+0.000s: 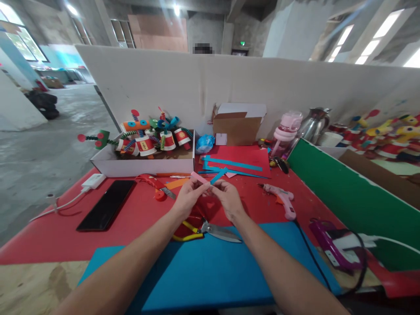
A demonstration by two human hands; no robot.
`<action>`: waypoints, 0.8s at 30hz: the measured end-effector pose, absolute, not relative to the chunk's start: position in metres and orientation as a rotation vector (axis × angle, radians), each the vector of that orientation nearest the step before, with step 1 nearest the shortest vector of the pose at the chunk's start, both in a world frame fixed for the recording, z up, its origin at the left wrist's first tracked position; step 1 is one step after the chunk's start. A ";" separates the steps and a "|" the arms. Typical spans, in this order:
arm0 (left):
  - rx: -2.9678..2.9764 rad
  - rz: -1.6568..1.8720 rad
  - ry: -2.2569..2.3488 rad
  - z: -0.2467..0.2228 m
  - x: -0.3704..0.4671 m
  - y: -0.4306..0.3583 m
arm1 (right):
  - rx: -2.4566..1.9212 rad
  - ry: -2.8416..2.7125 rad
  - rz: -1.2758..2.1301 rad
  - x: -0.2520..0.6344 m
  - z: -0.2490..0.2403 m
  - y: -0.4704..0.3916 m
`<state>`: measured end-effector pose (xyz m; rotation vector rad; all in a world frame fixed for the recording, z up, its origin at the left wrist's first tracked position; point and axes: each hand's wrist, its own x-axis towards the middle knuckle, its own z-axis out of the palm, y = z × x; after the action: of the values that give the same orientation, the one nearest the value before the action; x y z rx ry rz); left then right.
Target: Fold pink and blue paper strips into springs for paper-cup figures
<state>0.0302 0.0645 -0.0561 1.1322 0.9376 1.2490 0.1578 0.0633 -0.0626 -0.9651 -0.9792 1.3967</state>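
A pink paper strip and a blue paper strip meet at an angle between my fingertips, above the red table cover. My left hand pinches the pink strip near the join. Closed on the blue strip, my right hand almost touches the left. Fingers hide the exact join. Yellow-handled shears lie just below my hands, blades pointing right on a blue sheet. Beyond the hands, more blue strips rest on a red paper sheet.
A white box of paper-cup figures stands back left, with a black phone in front. A pink glue gun lies right, its cord running toward a purple power strip. A green-sided box bounds the right side.
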 end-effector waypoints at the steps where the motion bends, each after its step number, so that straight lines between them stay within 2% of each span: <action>1: 1.132 1.259 0.968 -0.057 0.030 0.064 | -0.962 -1.007 1.390 0.157 -0.063 0.062; 10: 1.275 1.260 1.148 -0.059 0.025 0.069 | -1.060 -1.023 1.527 0.163 -0.063 0.065; 24: 1.212 1.263 0.969 -0.055 0.026 0.067 | -1.049 -1.013 1.450 0.158 -0.061 0.062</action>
<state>0.0259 0.0673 -0.0550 1.2122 0.9694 1.2631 0.1583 0.0616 -0.0606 -1.0487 -1.0133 1.4497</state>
